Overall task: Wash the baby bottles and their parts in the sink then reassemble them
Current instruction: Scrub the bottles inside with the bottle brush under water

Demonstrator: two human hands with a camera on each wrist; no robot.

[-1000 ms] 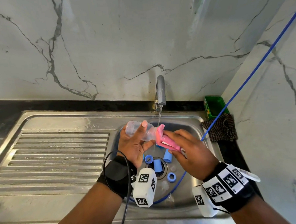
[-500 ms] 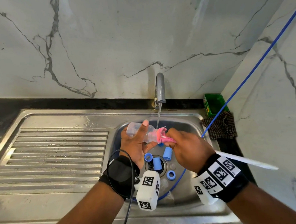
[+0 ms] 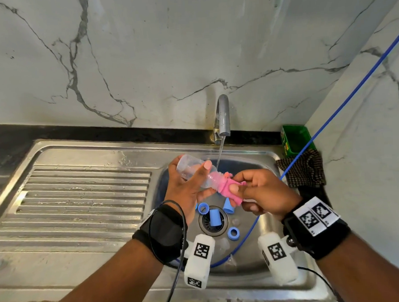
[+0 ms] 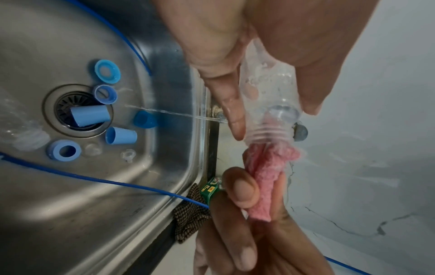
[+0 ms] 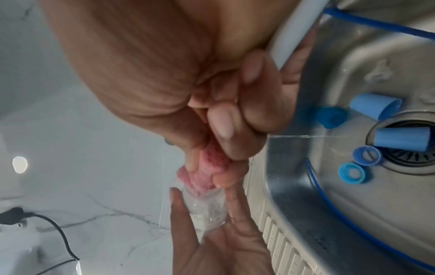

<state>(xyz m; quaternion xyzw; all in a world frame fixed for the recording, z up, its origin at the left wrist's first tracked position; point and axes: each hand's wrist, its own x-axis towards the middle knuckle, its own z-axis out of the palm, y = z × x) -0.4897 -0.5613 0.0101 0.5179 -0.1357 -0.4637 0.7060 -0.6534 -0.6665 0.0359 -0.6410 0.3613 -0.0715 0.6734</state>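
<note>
Fingers of the left hand curl round a clear bottle held over the sink just beside the tap's stream, while the right hand pinches a pink cloth stuffed into the bottle's threaded neck. Judging by this, the inside is being scrubbed; next likely comes twisting the cloth, pulling it free and rinsing. Blue caps and rings lie round the drain below, unassembled.

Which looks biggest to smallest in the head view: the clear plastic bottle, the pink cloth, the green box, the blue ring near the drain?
1. Clear plastic bottle
2. Pink cloth and green box: similar, unsure
3. Blue ring
</note>
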